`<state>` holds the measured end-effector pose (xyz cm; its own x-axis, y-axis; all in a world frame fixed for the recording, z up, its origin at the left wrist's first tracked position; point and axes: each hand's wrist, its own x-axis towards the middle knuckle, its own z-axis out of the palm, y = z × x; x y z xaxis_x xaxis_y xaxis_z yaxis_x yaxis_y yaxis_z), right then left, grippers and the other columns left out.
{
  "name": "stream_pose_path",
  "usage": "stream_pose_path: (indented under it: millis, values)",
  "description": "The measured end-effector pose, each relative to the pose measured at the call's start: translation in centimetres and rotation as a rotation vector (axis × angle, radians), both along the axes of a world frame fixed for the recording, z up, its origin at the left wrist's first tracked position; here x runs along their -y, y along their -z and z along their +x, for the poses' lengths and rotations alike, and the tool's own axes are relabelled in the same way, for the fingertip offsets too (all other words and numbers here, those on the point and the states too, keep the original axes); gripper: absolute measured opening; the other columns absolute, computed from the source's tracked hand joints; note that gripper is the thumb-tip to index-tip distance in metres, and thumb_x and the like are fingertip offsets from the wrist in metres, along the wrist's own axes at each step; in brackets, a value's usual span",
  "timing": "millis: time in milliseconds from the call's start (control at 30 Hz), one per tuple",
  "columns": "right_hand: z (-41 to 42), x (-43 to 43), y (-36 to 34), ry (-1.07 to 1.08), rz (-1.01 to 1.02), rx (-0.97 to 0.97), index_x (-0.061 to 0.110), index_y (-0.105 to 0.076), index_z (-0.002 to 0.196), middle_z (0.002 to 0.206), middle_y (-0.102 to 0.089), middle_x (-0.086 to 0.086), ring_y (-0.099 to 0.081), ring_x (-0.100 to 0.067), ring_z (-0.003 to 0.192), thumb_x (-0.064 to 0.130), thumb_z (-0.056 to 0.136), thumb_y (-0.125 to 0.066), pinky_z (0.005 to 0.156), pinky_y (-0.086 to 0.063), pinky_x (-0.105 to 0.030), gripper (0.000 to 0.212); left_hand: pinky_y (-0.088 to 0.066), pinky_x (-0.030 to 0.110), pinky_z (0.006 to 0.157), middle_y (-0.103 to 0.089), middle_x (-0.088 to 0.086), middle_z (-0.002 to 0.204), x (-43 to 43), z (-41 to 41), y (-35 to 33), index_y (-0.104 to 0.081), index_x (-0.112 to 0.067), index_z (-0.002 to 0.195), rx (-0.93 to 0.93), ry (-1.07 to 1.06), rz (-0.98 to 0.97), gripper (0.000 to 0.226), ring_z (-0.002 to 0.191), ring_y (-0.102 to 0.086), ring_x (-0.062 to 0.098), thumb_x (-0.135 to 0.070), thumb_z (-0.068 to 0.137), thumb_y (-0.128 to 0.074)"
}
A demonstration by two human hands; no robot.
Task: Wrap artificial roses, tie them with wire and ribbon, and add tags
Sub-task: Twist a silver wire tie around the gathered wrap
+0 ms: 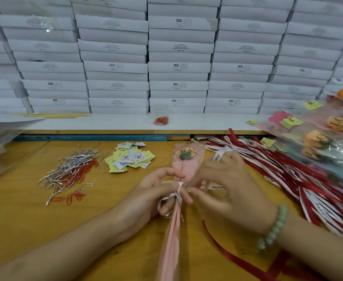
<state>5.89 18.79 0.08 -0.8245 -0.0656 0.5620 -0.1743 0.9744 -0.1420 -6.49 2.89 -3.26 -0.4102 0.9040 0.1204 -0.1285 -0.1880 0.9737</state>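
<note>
A wrapped rose (185,159) in pink paper and clear film lies on the wooden table, its orange head pointing away from me. A white ribbon (179,186) is looped round its stem. My left hand (156,193) grips the stem with one ribbon end wound over its fingers. My right hand (225,189) pinches the other ribbon end just right of the knot. Silver wire ties (73,169) and red paper clips (76,197) lie at the left. Yellow and white tags (131,157) lie behind them.
Red and white ribbons (288,175) are spread over the table's right side. Finished wrapped roses (328,136) are stacked at the far right. A wall of white boxes (178,57) stands on a shelf behind, with a small bag of red clips (161,119) on it.
</note>
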Motion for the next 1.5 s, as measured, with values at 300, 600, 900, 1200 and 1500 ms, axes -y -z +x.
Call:
stream_pose_path:
  millis: [300, 600, 900, 1200, 1500]
  values:
    - [-0.4, -0.1, 1.3, 0.029, -0.002, 0.178, 0.039, -0.058, 0.107, 0.108, -0.051, 0.025, -0.039, 0.009, 0.101, 0.038, 0.087, -0.062, 0.111, -0.02, -0.031, 0.02, -0.043, 0.019, 0.048, -0.07, 0.019, 0.086, 0.4, -0.2, 0.0, -0.054, -0.007, 0.113, 0.011, 0.037, 0.072, 0.028, 0.044, -0.044, 0.009, -0.01, 0.086, -0.062]
    - [-0.6, -0.5, 1.6, 0.039, -0.122, 0.052, 0.032, -0.066, 0.085, 0.101, -0.056, 0.02, -0.049, -0.003, 0.096, 0.032, 0.086, -0.065, 0.093, -0.031, -0.026, 0.001, -0.046, 0.021, 0.052, -0.072, 0.019, 0.096, 0.4, -0.3, 0.1, -0.065, -0.014, 0.113, -0.031, 0.079, 0.079, 0.027, 0.044, -0.047, 0.008, -0.009, 0.086, -0.068]
    - [-0.9, -1.7, 1.3, 0.108, -0.479, -0.09, 0.026, -0.058, 0.075, 0.11, -0.058, 0.016, -0.049, 0.008, 0.108, 0.016, 0.084, -0.067, 0.089, -0.03, -0.001, 0.016, -0.044, 0.018, 0.053, -0.071, 0.016, 0.095, 0.4, -0.4, 0.1, -0.068, -0.016, 0.112, -0.043, 0.051, 0.056, 0.028, 0.045, -0.045, 0.007, -0.011, 0.084, -0.068]
    - [-1.5, -3.9, 1.7, 0.24, -0.649, -0.161, 0.021, -0.065, 0.076, 0.109, -0.058, 0.018, -0.047, 0.017, 0.101, 0.013, 0.085, -0.068, 0.081, -0.034, -0.004, 0.013, -0.047, 0.019, 0.053, -0.071, 0.017, 0.095, 0.3, -0.4, 0.2, -0.069, -0.016, 0.109, -0.032, -0.001, 0.049, 0.028, 0.051, -0.056, 0.012, -0.011, 0.082, -0.069]
    - [-1.7, -4.7, 1.5, 0.277, -0.808, -0.181, 0.026, -0.072, 0.085, 0.129, -0.051, 0.014, -0.045, -0.002, 0.12, 0.024, 0.085, -0.069, 0.097, -0.039, -0.027, 0.004, -0.051, 0.019, 0.051, -0.07, 0.021, 0.096, 0.4, -0.5, 0.2, -0.07, -0.014, 0.107, -0.003, -0.048, 0.054, 0.026, 0.059, -0.062, 0.014, -0.008, 0.083, -0.067]
